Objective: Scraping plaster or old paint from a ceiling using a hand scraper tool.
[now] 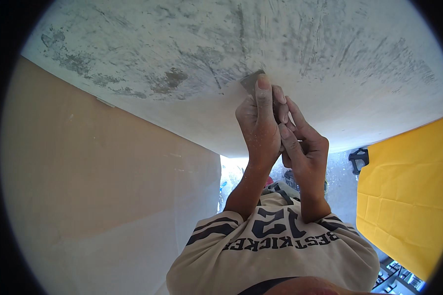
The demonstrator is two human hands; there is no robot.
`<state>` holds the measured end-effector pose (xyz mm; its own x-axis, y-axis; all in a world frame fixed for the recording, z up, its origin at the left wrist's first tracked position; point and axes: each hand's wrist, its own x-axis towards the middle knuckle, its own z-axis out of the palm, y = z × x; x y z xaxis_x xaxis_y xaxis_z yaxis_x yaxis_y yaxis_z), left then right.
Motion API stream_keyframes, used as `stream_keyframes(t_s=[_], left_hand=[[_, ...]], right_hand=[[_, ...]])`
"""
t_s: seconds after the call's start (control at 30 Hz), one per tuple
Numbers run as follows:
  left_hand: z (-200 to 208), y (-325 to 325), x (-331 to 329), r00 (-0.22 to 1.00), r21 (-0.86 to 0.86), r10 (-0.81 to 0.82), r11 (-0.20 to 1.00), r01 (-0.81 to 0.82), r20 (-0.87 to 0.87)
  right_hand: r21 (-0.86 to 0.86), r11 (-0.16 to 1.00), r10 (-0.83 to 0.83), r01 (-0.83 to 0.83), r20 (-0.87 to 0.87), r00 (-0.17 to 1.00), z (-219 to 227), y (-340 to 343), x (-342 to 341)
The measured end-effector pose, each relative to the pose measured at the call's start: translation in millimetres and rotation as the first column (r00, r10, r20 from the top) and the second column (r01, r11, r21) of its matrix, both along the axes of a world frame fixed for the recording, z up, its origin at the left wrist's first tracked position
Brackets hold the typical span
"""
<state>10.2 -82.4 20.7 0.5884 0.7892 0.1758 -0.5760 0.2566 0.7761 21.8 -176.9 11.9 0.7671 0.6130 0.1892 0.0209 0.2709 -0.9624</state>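
In my left hand [261,115] is a putty knife [251,82] with a flat, grey blade. The thumb lies stretched along it, and the fingers wrap a dark handle that is mostly hidden. The blade's edge meets a whitish plastered surface [320,54] with dark streaks and rough grey patches. Close beside it on the right, my right hand [307,140] has its fingers bent around the lower end of the handle, against the left hand's fingers. Pale dust covers the fingers of both hands.
A broad brownish panel or wall [108,162] fills the left side and meets the plastered surface along a slanting edge. On the right hangs a creased yellow sheet [403,191], with a black bracket-like piece [359,160] at its upper corner.
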Motion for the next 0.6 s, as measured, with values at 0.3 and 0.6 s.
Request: stream_keyframes(t_s=[0.3,0.6], left_hand=[[4,4,0,0.999,0.015,0.011,1.0,-0.012,0.052],[23,1,1,1.0,0.033,0.03,0.999,-0.03,-0.001]], right_hand=[[0.009,1.0,-0.026,0.026,0.031,0.999,7,5,-1],[0.016,1.0,0.015,-0.016,0.079,0.997,18,3,5]])
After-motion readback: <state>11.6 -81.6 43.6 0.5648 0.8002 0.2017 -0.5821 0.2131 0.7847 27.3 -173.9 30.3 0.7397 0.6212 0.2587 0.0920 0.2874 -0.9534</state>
